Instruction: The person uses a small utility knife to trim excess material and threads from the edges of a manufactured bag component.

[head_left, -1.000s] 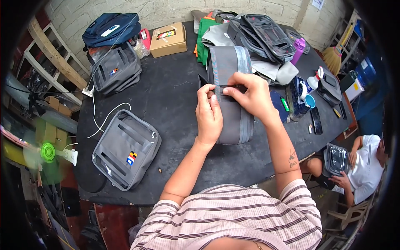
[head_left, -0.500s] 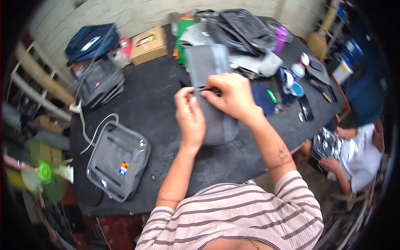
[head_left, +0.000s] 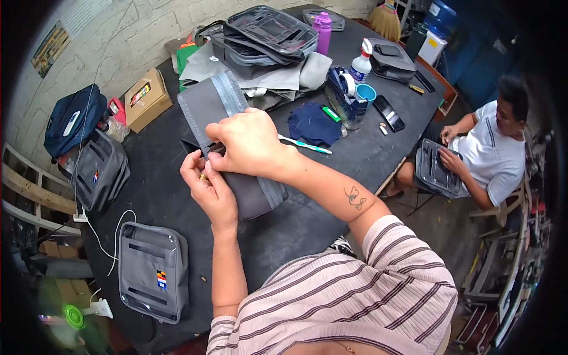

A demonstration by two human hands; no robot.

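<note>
A long grey fabric panel point(head_left: 204, 109) with a paler zipper strip point(head_left: 229, 92) along one side is held up above the black table, slanting away from me. My left hand point(head_left: 210, 192) pinches its left edge near the middle, fingers bent. Right beside it, my right hand point(head_left: 251, 142) lies across the panel with its fingers curled closed at that same edge. Whatever sits inside the right fingers is hidden. A small black pointed piece point(head_left: 189, 145) sticks out from the panel's edge by the fingertips.
A finished-looking grey bag point(head_left: 148, 266) lies at the near left. Behind are more bags point(head_left: 100, 168), a cardboard box point(head_left: 147, 100) and a bag stack point(head_left: 269, 35). To the right are a spray bottle point(head_left: 361, 62), toothbrush point(head_left: 306, 144) and phone point(head_left: 388, 112). A person point(head_left: 491, 142) sits at right holding a bag.
The whole view has swung, so the table and the person at right show more fully. Both hands stay together at the panel's edge, and the panel tilts more to the left.
</note>
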